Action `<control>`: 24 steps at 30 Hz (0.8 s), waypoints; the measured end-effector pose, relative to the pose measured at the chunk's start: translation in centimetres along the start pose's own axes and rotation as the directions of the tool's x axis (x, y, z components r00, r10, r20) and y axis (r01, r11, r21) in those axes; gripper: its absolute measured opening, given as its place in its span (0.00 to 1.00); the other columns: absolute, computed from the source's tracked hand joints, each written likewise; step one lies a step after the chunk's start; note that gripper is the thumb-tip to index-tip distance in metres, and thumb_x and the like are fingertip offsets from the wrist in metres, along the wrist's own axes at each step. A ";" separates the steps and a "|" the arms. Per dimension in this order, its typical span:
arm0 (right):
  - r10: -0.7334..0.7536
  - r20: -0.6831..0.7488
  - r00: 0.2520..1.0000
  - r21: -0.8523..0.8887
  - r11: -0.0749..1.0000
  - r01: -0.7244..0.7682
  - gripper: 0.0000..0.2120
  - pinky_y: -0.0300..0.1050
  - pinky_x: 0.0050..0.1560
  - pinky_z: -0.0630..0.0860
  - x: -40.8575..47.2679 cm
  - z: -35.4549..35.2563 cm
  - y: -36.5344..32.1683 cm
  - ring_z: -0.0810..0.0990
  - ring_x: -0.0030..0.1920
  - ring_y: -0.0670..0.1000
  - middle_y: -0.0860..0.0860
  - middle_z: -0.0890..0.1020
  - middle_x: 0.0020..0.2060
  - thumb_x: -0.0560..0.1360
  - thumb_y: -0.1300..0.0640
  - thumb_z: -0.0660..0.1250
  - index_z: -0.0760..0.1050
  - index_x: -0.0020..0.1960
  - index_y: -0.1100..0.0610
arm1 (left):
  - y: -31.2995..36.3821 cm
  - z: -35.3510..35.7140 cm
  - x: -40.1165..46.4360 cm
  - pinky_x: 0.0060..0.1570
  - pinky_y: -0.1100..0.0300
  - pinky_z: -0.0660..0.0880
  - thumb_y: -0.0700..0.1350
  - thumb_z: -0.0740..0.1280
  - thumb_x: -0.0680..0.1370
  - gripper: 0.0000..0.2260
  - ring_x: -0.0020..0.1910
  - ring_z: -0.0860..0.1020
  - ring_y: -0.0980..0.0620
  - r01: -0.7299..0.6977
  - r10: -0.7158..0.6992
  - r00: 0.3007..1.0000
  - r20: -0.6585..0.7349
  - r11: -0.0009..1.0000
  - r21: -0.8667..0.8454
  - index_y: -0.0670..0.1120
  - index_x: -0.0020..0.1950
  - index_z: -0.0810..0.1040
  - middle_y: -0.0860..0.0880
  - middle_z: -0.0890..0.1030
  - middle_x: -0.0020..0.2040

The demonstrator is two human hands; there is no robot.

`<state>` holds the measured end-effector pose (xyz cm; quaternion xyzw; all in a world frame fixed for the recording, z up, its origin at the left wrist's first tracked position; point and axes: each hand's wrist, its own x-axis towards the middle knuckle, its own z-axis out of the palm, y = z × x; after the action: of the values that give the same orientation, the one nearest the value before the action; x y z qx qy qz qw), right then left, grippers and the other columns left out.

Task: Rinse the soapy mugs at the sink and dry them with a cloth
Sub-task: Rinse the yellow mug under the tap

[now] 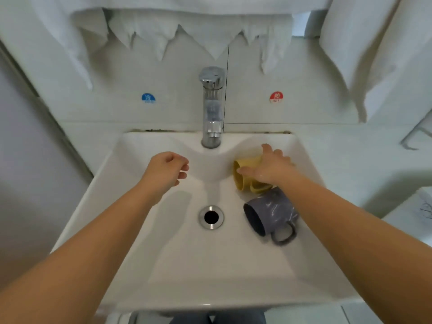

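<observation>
My right hand (268,168) rests with fingers spread over the yellow mug (245,177), lying on its side at the sink's (140,230) far right. My left hand (167,173) hangs loosely curled, holding nothing. The grey mug (268,213) lies tipped just nearer.

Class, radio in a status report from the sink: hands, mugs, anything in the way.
Left hand loosely curled, empty, over basin. Right hand on yellow mug, fingers spread. Purple mug on its side beside drain. Tap off; nothing in the way.
</observation>
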<state>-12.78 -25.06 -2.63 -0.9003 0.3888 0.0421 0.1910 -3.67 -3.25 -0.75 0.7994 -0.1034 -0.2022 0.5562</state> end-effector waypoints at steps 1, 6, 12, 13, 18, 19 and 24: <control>0.006 0.008 1.000 0.002 1.000 -0.006 0.48 0.62 0.67 0.61 0.4 0.4 0.1 0.65 0.68 0.64 0.57 0.64 0.69 0.66 0.29 0.66 0.49 0.76 0.49 | -0.6 0.5 0.5 0.40 0.60 0.73 0.42 0.63 0.79 0.06 0.39 0.79 0.52 -0.001 0.001 1.000 0.020 1.000 0.009 0.45 0.43 0.78 0.49 0.81 0.42; -0.013 -0.049 0.999 0.058 0.998 0.016 0.49 0.61 0.65 0.63 0.3 1.9 0.2 0.67 0.67 0.64 0.58 0.64 0.70 0.66 0.30 0.68 0.48 0.76 0.48 | -2.9 2.1 1.6 0.42 0.60 0.75 0.44 0.65 0.79 0.04 0.41 0.80 0.52 0.037 -0.042 0.987 0.153 0.999 0.037 0.46 0.47 0.78 0.50 0.81 0.45; -0.148 -0.126 0.981 0.252 0.952 0.176 0.51 0.59 0.66 0.67 -4.0 2.5 -2.4 0.68 0.66 0.61 0.56 0.65 0.69 0.65 0.36 0.72 0.46 0.77 0.46 | -3.8 2.3 0.4 0.54 0.49 0.77 0.63 0.67 0.74 0.25 0.59 0.77 0.45 0.249 -0.209 0.915 0.345 0.965 -0.077 0.50 0.64 0.68 0.46 0.74 0.61; -0.189 -0.127 0.974 0.318 0.922 0.221 0.52 0.59 0.66 0.68 -4.8 2.7 -3.1 0.68 0.67 0.60 0.55 0.64 0.69 0.64 0.37 0.73 0.45 0.77 0.45 | -3.8 2.2 0.3 0.53 0.47 0.77 0.66 0.66 0.72 0.27 0.61 0.75 0.42 0.305 -0.240 0.883 0.403 0.946 -0.106 0.51 0.64 0.66 0.45 0.72 0.62; -0.337 -0.142 0.931 0.472 0.803 0.363 0.52 0.55 0.64 0.72 -7.2 3.6 -5.3 0.66 0.69 0.57 0.52 0.60 0.71 0.65 0.41 0.75 0.44 0.77 0.43 | -3.4 1.3 0.3 0.51 0.49 0.78 0.57 0.69 0.75 0.16 0.51 0.80 0.45 0.332 -0.186 0.867 0.462 0.908 -0.257 0.48 0.56 0.77 0.45 0.80 0.50; -0.338 -0.118 0.934 0.509 0.787 0.349 0.51 0.52 0.64 0.72 -7.2 3.4 -5.2 0.66 0.69 0.56 0.52 0.59 0.72 0.67 0.42 0.75 0.45 0.77 0.44 | -3.4 1.1 0.4 0.50 0.51 0.78 0.54 0.70 0.75 0.14 0.48 0.80 0.45 0.324 -0.173 0.882 0.439 0.899 -0.296 0.46 0.54 0.77 0.45 0.80 0.47; -0.227 -0.304 0.925 0.667 0.643 0.377 0.28 0.43 0.57 0.68 -5.8 -0.6 -6.1 0.70 0.64 0.53 0.56 0.66 0.70 0.78 0.54 0.65 0.58 0.75 0.52 | -3.3 -0.5 1.4 0.58 0.50 0.75 0.50 0.70 0.75 0.11 0.46 0.77 0.45 0.279 -0.159 0.912 0.377 0.917 -0.287 0.46 0.52 0.76 0.44 0.77 0.46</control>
<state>-12.47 -17.56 1.11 -0.8065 0.2342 -0.2318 0.4909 -2.44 -2.18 -4.00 0.6515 -0.0722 -0.4161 0.6302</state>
